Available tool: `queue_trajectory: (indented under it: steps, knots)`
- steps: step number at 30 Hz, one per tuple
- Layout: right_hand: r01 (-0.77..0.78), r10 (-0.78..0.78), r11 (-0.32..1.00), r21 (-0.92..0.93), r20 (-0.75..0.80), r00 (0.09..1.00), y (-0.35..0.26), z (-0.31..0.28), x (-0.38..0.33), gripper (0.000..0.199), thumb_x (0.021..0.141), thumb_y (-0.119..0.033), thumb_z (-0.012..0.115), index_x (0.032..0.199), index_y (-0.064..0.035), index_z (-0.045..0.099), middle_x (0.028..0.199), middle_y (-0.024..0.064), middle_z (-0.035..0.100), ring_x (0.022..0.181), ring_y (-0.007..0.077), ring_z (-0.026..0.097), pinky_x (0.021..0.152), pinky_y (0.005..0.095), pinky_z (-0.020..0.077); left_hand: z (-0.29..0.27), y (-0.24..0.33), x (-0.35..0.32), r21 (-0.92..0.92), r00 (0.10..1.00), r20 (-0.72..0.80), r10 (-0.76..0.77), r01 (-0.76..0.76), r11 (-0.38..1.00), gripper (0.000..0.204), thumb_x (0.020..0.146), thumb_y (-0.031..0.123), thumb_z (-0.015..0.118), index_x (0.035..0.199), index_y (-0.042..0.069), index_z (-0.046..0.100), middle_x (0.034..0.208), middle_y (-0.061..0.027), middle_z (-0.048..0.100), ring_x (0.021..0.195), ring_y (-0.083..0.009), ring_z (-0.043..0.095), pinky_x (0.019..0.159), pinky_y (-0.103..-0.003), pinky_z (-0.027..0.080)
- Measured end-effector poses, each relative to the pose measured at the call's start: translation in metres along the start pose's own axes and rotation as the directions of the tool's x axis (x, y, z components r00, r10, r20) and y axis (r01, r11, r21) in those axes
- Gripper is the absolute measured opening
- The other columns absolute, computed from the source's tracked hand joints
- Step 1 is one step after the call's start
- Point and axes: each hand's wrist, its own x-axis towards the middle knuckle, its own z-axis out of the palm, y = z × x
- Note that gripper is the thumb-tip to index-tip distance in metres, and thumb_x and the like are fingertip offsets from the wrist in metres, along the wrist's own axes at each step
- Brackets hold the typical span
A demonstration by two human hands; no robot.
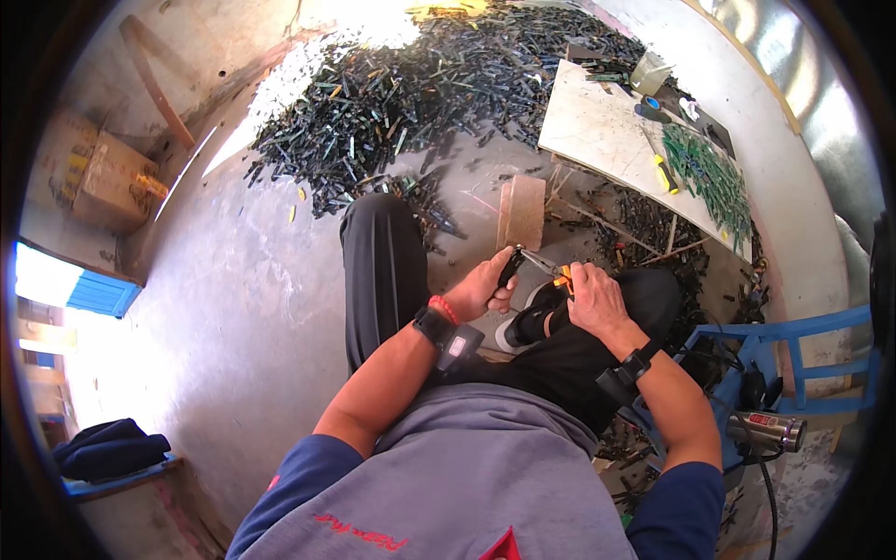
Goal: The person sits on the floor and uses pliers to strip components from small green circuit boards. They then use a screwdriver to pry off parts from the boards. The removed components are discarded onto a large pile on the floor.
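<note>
At frame centre the left hand (483,289) is closed around a dark tool handle (510,269), and the right hand (594,297) is closed on its orange-handled part (564,276), both held over the lap for steadiness. Beyond, a wood block (522,211) stands on the floor. At upper right, a white board (602,131) carries green sticks (709,173); a dark scrap heap (420,93) fills the top.

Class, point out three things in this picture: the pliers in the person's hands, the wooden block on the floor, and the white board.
pliers (534,261), head view, on the metal jaws.
wooden block (522,211), head view, on its top face.
white board (602,131), head view, on its bare surface.
</note>
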Motion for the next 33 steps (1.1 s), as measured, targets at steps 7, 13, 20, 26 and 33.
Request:
queue_trajectory:
  steps: [7,13,20,26,33]
  knots:
    - [0.058,-0.062,0.997,0.049,0.092,0.994,0.018,-0.012,0.000,0.038,0.071,-0.007,0.069,0.102,-0.0009,0.049,0.089,0.0178,0.056,0.084,0.0374,0.060,0.072,0.0457,0.0506,-0.006,0.006,0.000,0.068,0.992,0.111,-0.055,0.047,0.997,0.057,0.103,0.053,0.030,0.073,0.007,0.044,0.053,0.0022,0.032,0.042,-0.0096,0.028,0.051,-0.028,0.037]
    - [-0.279,0.201,0.896,0.346,0.243,0.949,-0.010,-0.007,-0.011,0.036,0.075,-0.010,0.058,0.110,-0.0011,0.051,0.088,0.0199,0.063,0.084,0.0412,0.062,0.074,0.0494,0.0492,0.000,0.004,0.005,-0.024,0.996,-0.063,0.062,-0.064,0.998,0.059,0.101,0.058,0.034,0.074,0.006,0.046,0.054,0.0016,0.032,0.042,-0.0099,0.030,0.049,-0.027,0.036]
    - [-0.385,0.317,0.829,0.405,0.226,0.921,-0.043,0.019,-0.013,0.038,0.079,-0.016,0.056,0.113,0.0002,0.053,0.098,0.0237,0.064,0.092,0.0425,0.062,0.081,0.0502,0.0488,-0.001,-0.002,0.012,0.036,0.979,-0.195,0.058,-0.052,0.998,0.065,0.097,0.064,0.038,0.070,0.006,0.049,0.054,0.0001,0.035,0.043,-0.0121,0.033,0.045,-0.027,0.033]
    - [-0.403,0.351,0.853,0.331,0.209,0.913,-0.050,0.026,-0.009,0.039,0.080,-0.017,0.059,0.112,0.0030,0.052,0.098,0.0231,0.064,0.091,0.0404,0.063,0.080,0.0493,0.0495,-0.001,-0.003,0.016,0.017,0.973,-0.226,0.052,-0.049,0.999,0.066,0.096,0.065,0.038,0.070,0.005,0.050,0.054,-0.0003,0.036,0.043,-0.0124,0.034,0.044,-0.028,0.034]
    - [-0.446,0.395,0.856,0.260,0.226,0.890,-0.063,0.025,-0.003,0.036,0.079,-0.015,0.063,0.109,0.0021,0.050,0.097,0.0224,0.062,0.091,0.0403,0.063,0.078,0.0504,0.0496,0.005,-0.001,0.015,0.028,0.953,-0.296,0.064,-0.059,0.998,0.063,0.097,0.062,0.038,0.071,0.005,0.048,0.057,0.0006,0.035,0.045,-0.0113,0.029,0.044,-0.027,0.031]
